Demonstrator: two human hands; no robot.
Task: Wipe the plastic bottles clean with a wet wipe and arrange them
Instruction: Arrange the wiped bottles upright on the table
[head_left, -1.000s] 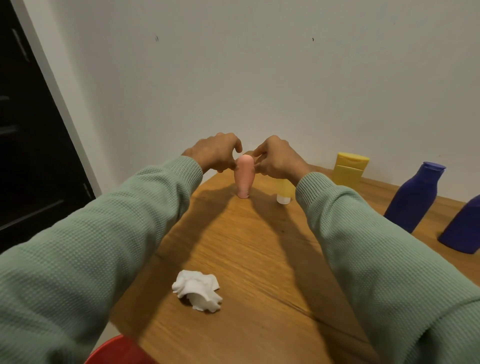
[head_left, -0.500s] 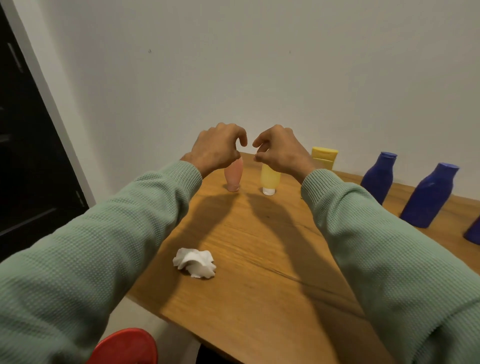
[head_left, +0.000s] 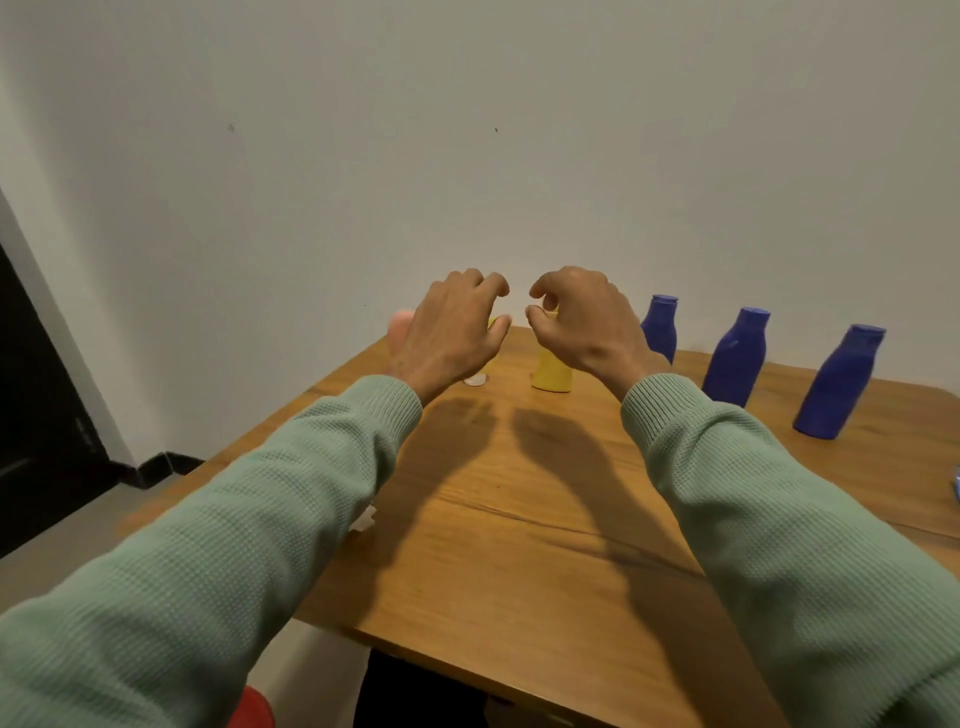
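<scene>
My left hand (head_left: 452, 332) and my right hand (head_left: 582, 322) hover side by side above the far edge of the wooden table (head_left: 519, 545), fingers loosely curled, holding nothing. Behind the left hand a pink bottle (head_left: 400, 323) shows only in part. A small yellow tube (head_left: 476, 378) with a white cap stands below that hand. A larger yellow bottle (head_left: 551, 375) stands under the right hand. To the right, three blue bottles (head_left: 661, 328) (head_left: 737, 359) (head_left: 837, 387) stand in a row. The white wipe (head_left: 366, 520) is mostly hidden by my left sleeve.
A white wall rises right behind the bottles. A dark doorway (head_left: 31, 441) lies to the left, beyond the table's left edge. A red object (head_left: 254, 706) sits below the table's near edge. A bit of something blue (head_left: 957, 493) shows at the right border.
Both hands have let go of the pink bottle, which stays standing at the far left, and have risen a little. The view has swung right, showing more blue bottles.
</scene>
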